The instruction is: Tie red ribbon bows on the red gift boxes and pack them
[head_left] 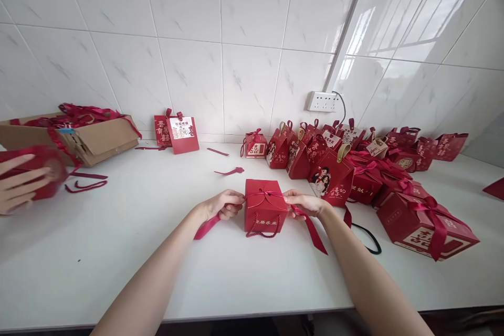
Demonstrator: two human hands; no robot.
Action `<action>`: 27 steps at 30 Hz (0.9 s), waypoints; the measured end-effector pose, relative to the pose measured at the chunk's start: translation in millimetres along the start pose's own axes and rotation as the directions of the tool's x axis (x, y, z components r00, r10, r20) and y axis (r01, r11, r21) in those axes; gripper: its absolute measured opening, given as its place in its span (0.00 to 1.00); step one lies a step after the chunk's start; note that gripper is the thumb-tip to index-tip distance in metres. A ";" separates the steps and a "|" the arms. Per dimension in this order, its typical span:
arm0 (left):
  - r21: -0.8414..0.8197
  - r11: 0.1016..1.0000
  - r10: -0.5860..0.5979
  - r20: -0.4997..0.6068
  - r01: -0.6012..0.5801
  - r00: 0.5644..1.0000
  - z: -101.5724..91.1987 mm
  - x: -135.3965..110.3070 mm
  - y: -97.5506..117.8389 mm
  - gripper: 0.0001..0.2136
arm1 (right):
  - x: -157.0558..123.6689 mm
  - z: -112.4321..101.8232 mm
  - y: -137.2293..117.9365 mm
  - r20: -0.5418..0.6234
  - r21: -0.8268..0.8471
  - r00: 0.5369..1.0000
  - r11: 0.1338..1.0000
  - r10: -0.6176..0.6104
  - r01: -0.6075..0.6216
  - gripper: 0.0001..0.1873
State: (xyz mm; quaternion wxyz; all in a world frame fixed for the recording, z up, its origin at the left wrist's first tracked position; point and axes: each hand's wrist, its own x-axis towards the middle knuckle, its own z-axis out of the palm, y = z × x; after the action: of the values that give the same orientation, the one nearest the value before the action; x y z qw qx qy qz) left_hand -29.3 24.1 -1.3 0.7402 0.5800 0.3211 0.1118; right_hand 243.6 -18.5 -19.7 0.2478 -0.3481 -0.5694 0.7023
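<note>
A small red gift box (263, 215) stands upright on the white table in front of me, gold characters and a twisted cord handle on its near side. A red satin ribbon (316, 233) crosses over its folded top. My left hand (223, 205) pinches the ribbon at the box's left side, and the loose end hangs below the fingers. On the right side, my right hand (305, 202) grips the other length, whose tail trails down onto the table. Between the hands the ribbon runs fairly straight across the lid, with a small crossing at the middle.
Many red gift boxes (334, 176) crowd the right side, with a larger ribboned box (427, 226) nearest. A cardboard carton (104, 142) of ribbons stands at left. Another person's hand (18, 184) holds a blurred red box. Ribbon scraps (230, 170) and a black cord (370, 239) lie about.
</note>
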 end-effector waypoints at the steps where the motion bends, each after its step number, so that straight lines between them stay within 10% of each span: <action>1: 0.005 1.000 -0.002 -0.005 0.002 1.000 0.5 -0.4 0.2 0.20 | -0.1 0.2 -0.5 -0.001 -0.009 1.000 1.000 0.004 -0.004 0.22; 12: 0.202 0.979 0.063 -0.182 -0.025 0.981 2.9 9.5 -6.0 0.13 | 3.0 0.9 -10.7 -0.073 -0.061 0.997 0.998 0.014 -0.019 0.23; 21: 0.178 0.969 0.196 -0.121 -0.173 0.973 16.6 0.8 2.3 0.08 | -5.5 -12.9 -9.2 -0.062 -0.012 0.998 0.999 -0.032 0.032 0.23; 27: 0.153 0.988 -0.041 0.067 0.031 0.997 13.2 -8.2 24.5 0.14 | -12.0 -19.8 -6.3 -0.031 0.014 0.997 0.997 -0.071 0.071 0.31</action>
State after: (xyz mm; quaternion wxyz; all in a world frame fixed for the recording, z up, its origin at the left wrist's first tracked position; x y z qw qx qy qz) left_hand -22.6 16.8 25.8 0.7067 0.6323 0.3130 0.0534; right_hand 266.2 -13.6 -13.3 0.2840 -0.3365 -0.5722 0.6919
